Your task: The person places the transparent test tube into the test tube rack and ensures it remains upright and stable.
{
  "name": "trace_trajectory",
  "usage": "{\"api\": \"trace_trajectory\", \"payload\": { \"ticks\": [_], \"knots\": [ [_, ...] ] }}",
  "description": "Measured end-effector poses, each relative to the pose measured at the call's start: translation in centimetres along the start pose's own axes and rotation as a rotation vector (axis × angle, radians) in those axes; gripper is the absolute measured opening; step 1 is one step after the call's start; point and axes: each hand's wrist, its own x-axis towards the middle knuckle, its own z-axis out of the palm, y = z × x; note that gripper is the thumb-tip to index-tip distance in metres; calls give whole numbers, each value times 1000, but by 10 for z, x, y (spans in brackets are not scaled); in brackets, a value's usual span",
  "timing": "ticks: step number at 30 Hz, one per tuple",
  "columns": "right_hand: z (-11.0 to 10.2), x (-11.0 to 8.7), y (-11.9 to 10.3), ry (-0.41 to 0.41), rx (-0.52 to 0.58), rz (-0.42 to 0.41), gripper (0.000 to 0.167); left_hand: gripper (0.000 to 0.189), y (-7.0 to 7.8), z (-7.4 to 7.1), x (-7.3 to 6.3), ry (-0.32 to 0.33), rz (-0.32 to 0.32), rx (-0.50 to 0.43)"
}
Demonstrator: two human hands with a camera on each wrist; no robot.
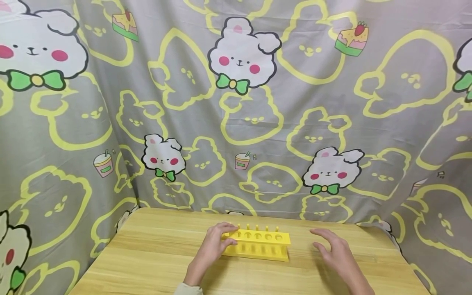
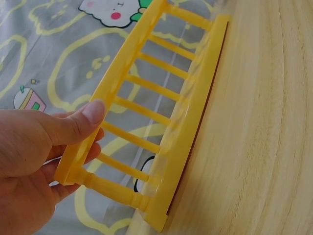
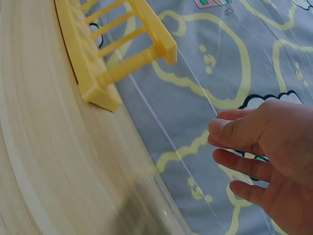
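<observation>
- Yellow plastic test-tube rack (image 1: 257, 241), two-tiered and oblong, stands upright on the pale wood-grain counter (image 1: 147, 250), its long side facing the person. Holes face up, so presumably it is set this way to be reached from above; no tubes seen in the visible holes.
- Row of short yellow pegs (image 1: 257, 227) projects upward along the rack's far edge.
- Left hand (image 1: 213, 245): pinching the rack's left end at the upper tier, thumb on the near face, fingers behind and beneath. Judged a steadying grip; taking only the end leaves most of the holes uncovered.
- Right hand (image 1: 334, 248): apart from the rack, off its right end. Fingers loosely bent, gap between thumb and forefinger, nothing seen in it. Probably held away to keep the rack's right end free.
- Clear, slender item (image 3: 168, 203) lies on the counter near the right hand; too faint to identify.
- Grey cloth (image 1: 206, 127) printed with rabbits hangs behind the counter, likely as a screen.
</observation>
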Motion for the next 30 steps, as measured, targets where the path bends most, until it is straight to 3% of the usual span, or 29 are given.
{"api": "trace_trajectory", "payload": {
  "ticks": [7,15,30],
  "knots": [
    [-6,-4,9,-36,20,49,42,37,-1,0,0,5,5,-8],
    [-13,-11,17,-166,42,169,39,36,-2,0,-1,6,6,-6],
    [-11,-19,35,-281,45,279,36,37,-2,0,0,-2,-5,-17]
  ]
}}
